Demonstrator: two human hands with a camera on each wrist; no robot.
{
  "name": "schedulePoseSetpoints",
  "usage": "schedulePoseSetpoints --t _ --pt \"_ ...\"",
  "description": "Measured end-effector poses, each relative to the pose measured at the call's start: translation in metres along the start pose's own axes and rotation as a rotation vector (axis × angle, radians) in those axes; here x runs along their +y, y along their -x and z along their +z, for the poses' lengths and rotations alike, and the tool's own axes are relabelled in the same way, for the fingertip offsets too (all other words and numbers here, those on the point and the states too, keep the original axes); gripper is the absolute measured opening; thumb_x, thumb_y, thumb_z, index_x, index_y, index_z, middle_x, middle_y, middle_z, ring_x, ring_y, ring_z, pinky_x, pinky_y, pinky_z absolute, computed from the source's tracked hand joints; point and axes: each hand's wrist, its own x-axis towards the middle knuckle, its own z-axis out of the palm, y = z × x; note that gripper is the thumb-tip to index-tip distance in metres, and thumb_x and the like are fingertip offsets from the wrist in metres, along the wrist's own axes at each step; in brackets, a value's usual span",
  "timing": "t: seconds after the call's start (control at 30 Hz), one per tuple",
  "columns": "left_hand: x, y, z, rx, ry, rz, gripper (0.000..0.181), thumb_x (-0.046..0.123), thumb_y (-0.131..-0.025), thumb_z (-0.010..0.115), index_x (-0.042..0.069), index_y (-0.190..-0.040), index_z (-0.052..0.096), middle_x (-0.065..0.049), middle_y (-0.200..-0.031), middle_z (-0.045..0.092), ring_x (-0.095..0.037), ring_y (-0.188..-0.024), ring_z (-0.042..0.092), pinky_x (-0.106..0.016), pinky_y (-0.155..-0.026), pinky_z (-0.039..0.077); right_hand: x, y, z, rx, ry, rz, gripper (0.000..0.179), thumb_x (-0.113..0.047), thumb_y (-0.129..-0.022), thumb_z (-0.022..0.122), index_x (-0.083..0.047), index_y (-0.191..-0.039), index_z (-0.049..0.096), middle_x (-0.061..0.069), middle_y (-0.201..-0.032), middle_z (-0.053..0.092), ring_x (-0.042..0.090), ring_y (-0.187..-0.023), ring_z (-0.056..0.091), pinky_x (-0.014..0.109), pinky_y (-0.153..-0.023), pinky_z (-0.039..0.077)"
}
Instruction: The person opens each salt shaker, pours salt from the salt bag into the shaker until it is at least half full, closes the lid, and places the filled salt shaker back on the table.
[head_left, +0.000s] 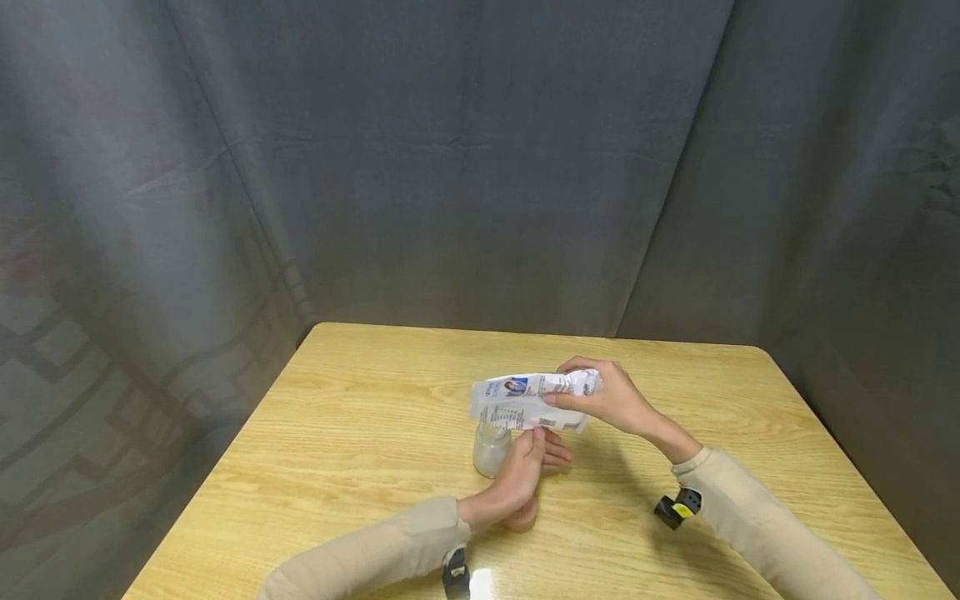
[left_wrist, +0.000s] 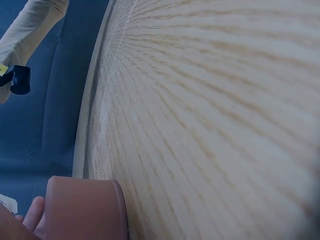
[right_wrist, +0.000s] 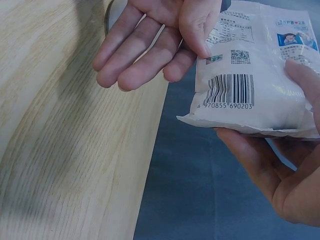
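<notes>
My right hand (head_left: pixel 611 400) grips a white printed packet (head_left: pixel 517 408), thumb on the near face and fingers behind. The packet lies sideways, its left end above a small clear glass jar (head_left: pixel 491 452); whether anything comes out is too small to tell. Beside the jar, my left hand (head_left: pixel 521 471) has its fingers straight, pointing right. In the right wrist view, the left hand's thumb (right_wrist: pixel 197 30) is against or just before the packet's edge, near the barcode. A pinkish-brown round, cylindrical thing (left_wrist: pixel 85 210) stands by the left wrist, its kind unclear.
A pale wooden table (head_left: pixel 360 408) lies under the hands. Dark grey curtains (head_left: pixel 465 167) hang behind it and at both sides. Each forearm wears a beige sleeve (head_left: pixel 772 525), with a dark wrist camera (head_left: pixel 677 507) on the right one.
</notes>
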Motion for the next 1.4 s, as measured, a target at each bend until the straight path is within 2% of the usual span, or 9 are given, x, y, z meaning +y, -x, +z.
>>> schedulePoseSetpoints --t 0.33,0.67,0.9,1.4 --pt "-0.0017 -0.0004 -0.0005 0.0 -0.011 -0.001 0.044 0.019 -0.111 0.018 -0.015 -0.117 0.046 -0.031 -0.106 0.065 -0.049 -0.102 0.063 -0.051 -0.094 0.053 0.0003 0.0015 0.001 0.031 0.053 -0.019 0.04 -0.026 -0.079 0.086 -0.006 -0.11 0.071 0.004 -0.105 0.072 0.015 -0.088 0.065 0.03 -0.072 0.054" --pt "-0.001 -0.0008 -0.0006 -0.002 -0.012 0.002 0.043 0.018 -0.111 0.018 -0.014 -0.117 0.046 -0.031 -0.106 0.064 -0.048 -0.103 0.063 -0.05 -0.094 0.053 0.0014 0.0008 0.0004 0.017 0.02 -0.016 0.039 -0.023 -0.079 0.085 -0.004 -0.109 0.07 0.003 -0.095 0.072 0.013 -0.067 0.063 0.026 -0.055 0.052" --pt "0.0007 0.0002 -0.0005 0.005 -0.006 0.0 0.043 0.018 -0.111 0.019 -0.015 -0.117 0.046 -0.03 -0.105 0.065 -0.047 -0.102 0.063 -0.048 -0.094 0.054 0.0008 0.0009 0.0003 0.026 0.05 -0.015 0.04 -0.026 -0.08 0.085 -0.005 -0.11 0.07 0.004 -0.101 0.072 0.013 -0.078 0.065 0.027 -0.064 0.054" --pt "-0.0004 -0.0013 -0.001 0.01 -0.022 0.008 0.04 0.018 -0.111 0.021 -0.011 -0.114 0.048 -0.028 -0.104 0.065 -0.045 -0.101 0.064 -0.042 -0.093 0.056 0.0017 0.0012 0.0012 0.032 0.048 -0.021 0.039 -0.025 -0.079 0.085 -0.005 -0.109 0.07 0.003 -0.099 0.072 0.013 -0.076 0.065 0.027 -0.062 0.053"
